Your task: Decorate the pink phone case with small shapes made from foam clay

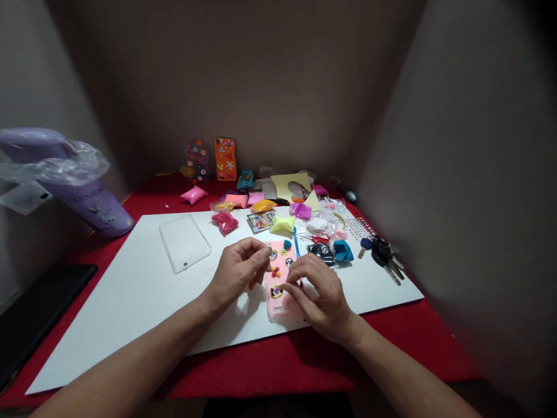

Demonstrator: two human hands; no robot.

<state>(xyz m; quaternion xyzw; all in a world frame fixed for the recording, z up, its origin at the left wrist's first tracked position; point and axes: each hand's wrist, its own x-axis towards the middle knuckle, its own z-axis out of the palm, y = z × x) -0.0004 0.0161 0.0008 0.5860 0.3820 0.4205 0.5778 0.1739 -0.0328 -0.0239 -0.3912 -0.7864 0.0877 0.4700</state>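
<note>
A pink phone case [281,310] lies on the white board, decorated with small clay pieces: a red and yellow flower [275,271], a teal lump [287,245] and a black-and-yellow piece [277,291]. At the case's upper left edge is my left hand [243,264], thumb and forefinger pinched together. My right hand [319,293] hovers over the case's right side with fingers curled and the thumb near the black-and-yellow piece. Anything between the fingertips of either hand is too small to make out. The right fingers hide part of the case.
Colourful clay packets, such as a yellow one [282,223], cluster behind the case. A clear phone case [185,244] lies left; keys [387,258] lie right. Two decorated cases, one orange [225,159], stand at the back. A purple bag [87,191] is at far left.
</note>
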